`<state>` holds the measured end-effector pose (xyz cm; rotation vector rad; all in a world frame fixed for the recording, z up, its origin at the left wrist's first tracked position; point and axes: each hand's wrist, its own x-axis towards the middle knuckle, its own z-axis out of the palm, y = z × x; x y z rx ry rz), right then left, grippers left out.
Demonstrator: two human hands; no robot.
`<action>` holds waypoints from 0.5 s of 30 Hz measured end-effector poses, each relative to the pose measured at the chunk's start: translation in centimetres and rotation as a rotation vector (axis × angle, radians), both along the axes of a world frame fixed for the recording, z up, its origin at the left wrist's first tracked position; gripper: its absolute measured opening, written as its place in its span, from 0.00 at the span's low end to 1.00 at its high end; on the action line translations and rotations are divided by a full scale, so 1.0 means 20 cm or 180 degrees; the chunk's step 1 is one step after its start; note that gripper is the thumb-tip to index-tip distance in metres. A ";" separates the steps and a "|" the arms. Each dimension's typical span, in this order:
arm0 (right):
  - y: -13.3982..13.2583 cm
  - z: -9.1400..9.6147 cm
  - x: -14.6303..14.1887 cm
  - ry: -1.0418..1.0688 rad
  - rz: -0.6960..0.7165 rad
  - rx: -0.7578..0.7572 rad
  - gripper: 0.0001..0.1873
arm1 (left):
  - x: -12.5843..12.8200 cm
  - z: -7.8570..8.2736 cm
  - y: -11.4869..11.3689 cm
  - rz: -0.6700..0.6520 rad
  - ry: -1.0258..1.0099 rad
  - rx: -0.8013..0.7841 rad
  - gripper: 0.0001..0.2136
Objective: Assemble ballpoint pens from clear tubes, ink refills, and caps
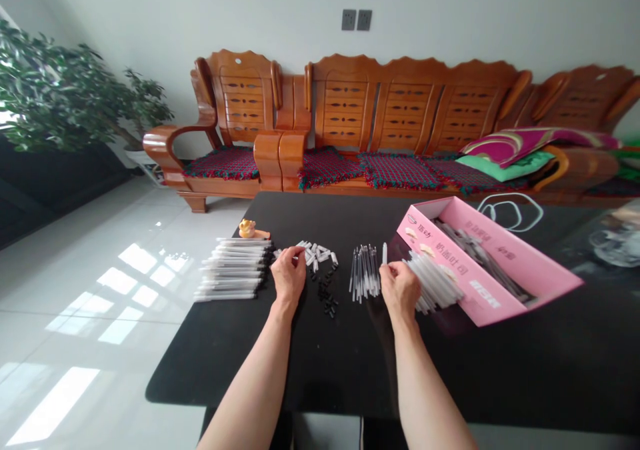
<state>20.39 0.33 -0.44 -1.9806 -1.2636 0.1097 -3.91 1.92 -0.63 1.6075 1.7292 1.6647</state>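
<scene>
My right hand (401, 291) pinches a whitish, translucent pen barrel (385, 253) that points away from me. Beside that hand lies a pile of similar pen barrels (434, 282), and to its left a row of pen refills (365, 273). My left hand (289, 275) has its fingertips pressed together by small white pen parts (316, 255); whatever is between them is too small to make out. Small black pen caps (327, 293) are scattered between the hands. Left of my left hand, pens with dark ends (233, 268) lie stacked in parallel.
A pink box (480, 297) holding dark, slender pieces stands at the right of the black table (340, 370). A white cable (515, 200) lies behind it. A small yellow figurine (247, 228) sits by the pen stack. Beyond is a wooden bench (405, 103).
</scene>
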 end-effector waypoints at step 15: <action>0.02 -0.04 -0.08 0.1106 0.0580 0.0739 0.13 | 0.30 0.08 -0.12 -0.1518 0.2395 -0.0625 0.11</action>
